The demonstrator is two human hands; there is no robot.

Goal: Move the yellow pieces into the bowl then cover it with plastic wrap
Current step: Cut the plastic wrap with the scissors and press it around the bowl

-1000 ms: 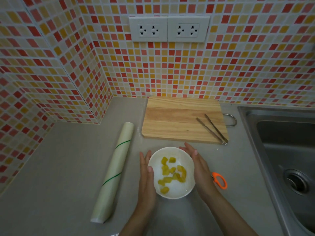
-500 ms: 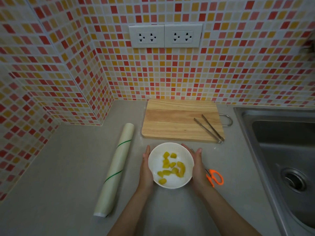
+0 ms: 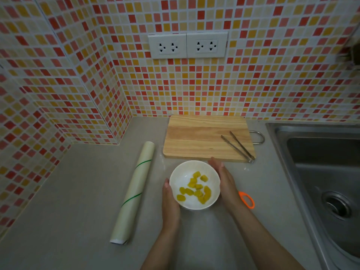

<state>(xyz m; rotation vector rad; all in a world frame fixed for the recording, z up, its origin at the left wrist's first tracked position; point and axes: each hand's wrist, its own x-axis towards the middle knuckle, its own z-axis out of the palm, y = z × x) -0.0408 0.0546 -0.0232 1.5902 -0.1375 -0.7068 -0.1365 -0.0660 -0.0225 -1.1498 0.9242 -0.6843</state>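
A white bowl (image 3: 178, 177) stands on the grey counter and holds several yellow pieces (image 3: 195, 188). My left hand (image 3: 170, 201) lies flat against the bowl's left side, and my right hand (image 3: 226, 181) cups its right side. Whether plastic film lies over the bowl cannot be told; faint glints show on the counter around it. A roll of plastic wrap (image 3: 134, 191) with thin green stripes lies to the left of the bowl, apart from my hands.
A wooden cutting board (image 3: 202, 137) sits behind the bowl with metal tongs (image 3: 238, 147) on its right end. Orange-handled scissors (image 3: 247, 199) lie partly under my right wrist. A steel sink (image 3: 321, 172) fills the right side. Tiled walls close the back and left.
The view has pulled back and tilted up. My hands stay on the bowl's sides; the left hand has slid toward the near side and the right hand toward the far side.
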